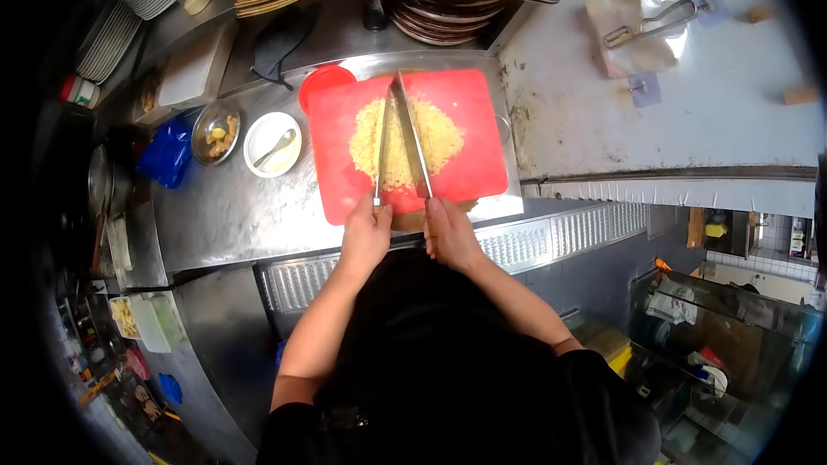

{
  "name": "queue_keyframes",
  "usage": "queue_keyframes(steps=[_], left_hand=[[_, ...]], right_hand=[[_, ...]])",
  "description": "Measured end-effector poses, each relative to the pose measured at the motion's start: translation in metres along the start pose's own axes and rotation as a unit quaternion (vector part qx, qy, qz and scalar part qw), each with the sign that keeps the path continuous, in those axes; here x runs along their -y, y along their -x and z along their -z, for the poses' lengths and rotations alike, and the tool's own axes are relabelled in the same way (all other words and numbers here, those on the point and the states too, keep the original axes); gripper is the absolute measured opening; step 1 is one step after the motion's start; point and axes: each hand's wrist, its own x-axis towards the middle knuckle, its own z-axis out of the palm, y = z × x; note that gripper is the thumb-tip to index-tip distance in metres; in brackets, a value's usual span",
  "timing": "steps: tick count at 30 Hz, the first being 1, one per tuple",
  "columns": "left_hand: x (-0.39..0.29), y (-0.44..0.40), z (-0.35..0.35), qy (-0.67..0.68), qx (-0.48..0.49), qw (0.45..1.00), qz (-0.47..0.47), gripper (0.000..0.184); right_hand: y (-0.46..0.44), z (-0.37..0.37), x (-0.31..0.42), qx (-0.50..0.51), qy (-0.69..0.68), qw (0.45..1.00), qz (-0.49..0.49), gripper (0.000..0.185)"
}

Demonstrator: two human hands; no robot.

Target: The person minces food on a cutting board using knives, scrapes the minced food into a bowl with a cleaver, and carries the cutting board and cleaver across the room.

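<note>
My left hand [367,232] is closed round the handle of one knife [382,151]. A second, broader-looking knife [411,142] is in my closed right hand [451,236]. Both blades point away from me and lean together, their tips meeting or nearly so at the far side. Beneath and around them lies a wide heap of finely chopped pale-yellow food [442,139], which I cannot name for certain. It is spread over a red cutting board [479,176]. The blades cover the middle of the heap.
Left of the board are a white bowl [251,151] with a spoon [277,146], a metal bowl [199,145] of brownish pieces and a blue plastic bag [165,153]. A red round lid [325,79] touches the board's far-left corner. Stacked plates [444,19] stand behind.
</note>
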Motion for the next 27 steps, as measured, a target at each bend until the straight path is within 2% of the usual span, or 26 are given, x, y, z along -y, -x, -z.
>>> queue_keyframes(steps=[2,5,8,11,14,17,20,23,26,27], left_hand=[[0.013,-0.007,-0.002,0.001,-0.014,1.0,-0.024,0.036],[0.005,0.002,0.0,0.0,-0.025,0.998,-0.05,0.036],[0.033,-0.01,-0.003,-0.009,-0.007,0.999,-0.048,0.038],[0.012,0.001,0.004,-0.001,-0.021,0.998,-0.06,0.039],[0.028,-0.009,0.002,0.012,-0.015,0.999,-0.029,0.038],[-0.015,0.004,0.016,0.027,-0.009,0.999,0.032,0.038],[0.028,-0.005,0.005,0.01,-0.034,0.998,-0.055,0.037],[-0.002,-0.001,0.015,0.035,-0.008,0.999,0.028,0.036],[0.012,0.003,0.013,0.015,-0.027,0.998,-0.057,0.036],[0.012,0.002,0.013,0.024,-0.019,0.999,-0.023,0.036]], right_hand=[[-0.01,0.003,-0.005,0.001,0.023,1.0,-0.012,0.038],[0.0,-0.001,0.006,0.0,-0.049,0.999,0.004,0.042],[-0.01,-0.003,-0.007,0.009,-0.013,0.999,0.029,0.041],[-0.004,-0.001,0.009,0.001,-0.041,0.999,-0.02,0.04],[-0.007,-0.005,-0.004,0.01,-0.041,0.999,0.019,0.04],[-0.008,-0.003,0.003,0.0,-0.018,1.0,-0.007,0.041],[-0.001,-0.011,0.005,0.001,-0.024,0.999,0.023,0.042],[-0.011,-0.01,0.002,-0.002,0.01,1.0,-0.008,0.043],[-0.002,-0.012,0.009,0.013,-0.016,1.0,0.004,0.043],[-0.005,-0.013,0.006,0.014,-0.007,1.0,-0.004,0.043]])
